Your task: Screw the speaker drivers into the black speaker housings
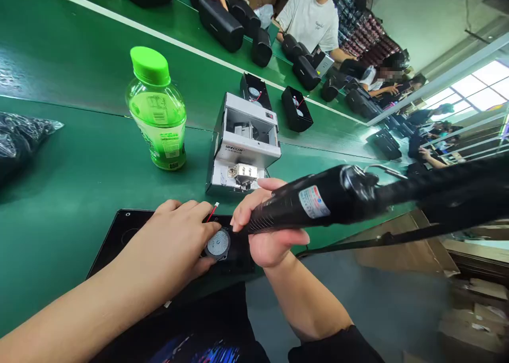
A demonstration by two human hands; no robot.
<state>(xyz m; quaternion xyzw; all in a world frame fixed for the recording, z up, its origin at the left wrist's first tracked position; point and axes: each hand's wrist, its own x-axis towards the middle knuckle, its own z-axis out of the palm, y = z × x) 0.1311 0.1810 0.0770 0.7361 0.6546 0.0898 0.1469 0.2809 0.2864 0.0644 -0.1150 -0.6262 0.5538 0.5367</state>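
Green worktop (51, 235) runs across the view. Black speaker panel (123, 227) lies flat at its near edge, right in front of the person. Small round speaker driver (218, 244) w/ a silver middle sits on the panel, and a thin red wire (212, 212) pokes up just above it.

L hand (163, 241) is flat w/ fingers a bit spread, pressed down on the panel, thumb side right beside the driver. R hand (274, 219) is wrapped tight round a black electric screwdriver (306, 206), fingers closed on it. Its front end points down near the driver, but the tip is hidden.

Past the hands, a white screw feeder (242, 140) stands on the worktop. Left of it is an upright bottle of green drink (157, 116) w/ a green cap. Black plastic bag (19, 143) lies at the L edge.

Far side: black speaker boxes (220, 23) sit in a row, near a co-worker in a white tee (308, 20).
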